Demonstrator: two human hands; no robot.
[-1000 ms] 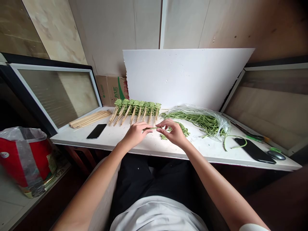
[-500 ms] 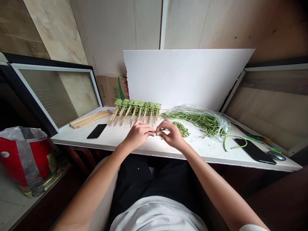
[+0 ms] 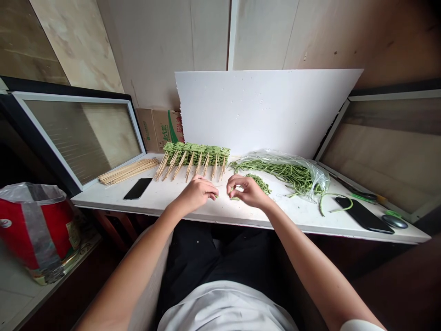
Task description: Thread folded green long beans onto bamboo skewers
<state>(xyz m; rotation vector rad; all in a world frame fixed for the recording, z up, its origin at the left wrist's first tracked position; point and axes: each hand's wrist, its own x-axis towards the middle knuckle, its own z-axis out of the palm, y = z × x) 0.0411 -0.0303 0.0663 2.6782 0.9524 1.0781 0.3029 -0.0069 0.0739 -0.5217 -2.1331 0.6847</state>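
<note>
1. Narrow pinches on both sides: my left hand (image 3: 195,193) holds a short green bean end (image 3: 216,196) at its fingertips, and my right hand (image 3: 250,192) curls just beside a small bean heap (image 3: 260,184); I cannot tell whether it holds anything.
2. Both hands hover apart above the white counter (image 3: 275,220).
3. Bean-threaded bamboo skewers (image 3: 196,154) lie beyond my left hand; bagged long beans (image 3: 285,172) lie right of the heap.

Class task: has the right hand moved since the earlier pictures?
Yes: the right hand shifted slightly rightward, away from the row of bean skewers.
</note>
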